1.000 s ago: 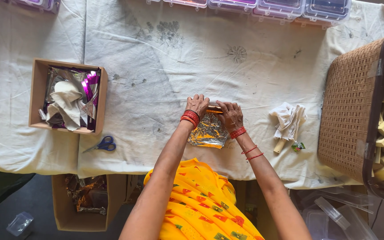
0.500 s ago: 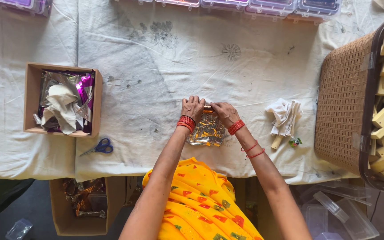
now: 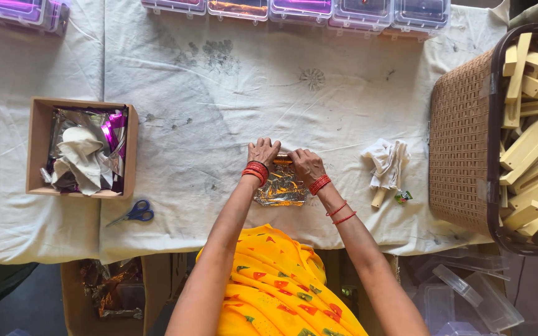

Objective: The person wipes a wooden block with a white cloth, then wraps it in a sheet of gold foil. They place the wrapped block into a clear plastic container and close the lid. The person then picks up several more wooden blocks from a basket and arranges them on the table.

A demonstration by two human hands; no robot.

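near edge of the cloth-covered table (image 3: 231,93): crinkled sheet of shiny gold-silver foil (image 3: 279,191) lies flat on the cloth, about midway along the near edge, a little in from it. both hands sit at the foil's far end. left hand (image 3: 263,152), red bangles at the wrist, fingers curled and pressed down on the foil's far edge. right hand (image 3: 306,165), red bangles and thin red threads on the forearm, fingers likewise bent and pressing. between the two hands a short orange-brown stick-like piece (image 3: 283,159) shows, touching both sets of fingers; foil appears to fold up around it, exact wrap cannot be told.

same depth, to the left near the table's near edge: blue-handled scissors (image 3: 133,213), lying flat. right of the hands: crumpled white cloth over a pale wooden stick (image 3: 386,167), a small green scrap (image 3: 403,197) just beside it.

left side, mid-depth: open brown cardboard box (image 3: 35,146) holding silver and purple foil and white crumpled paper.

right edge: brown woven plastic basket (image 3: 462,137) filled with pale yellow wooden bars (image 3: 533,143).

far edge: row of clear plastic lidded boxes (image 3: 294,9) with purple and orange contents.

below the table, nearest of all: another cardboard box (image 3: 110,289) with foil scraps, and clear plastic lids (image 3: 468,295) at right.
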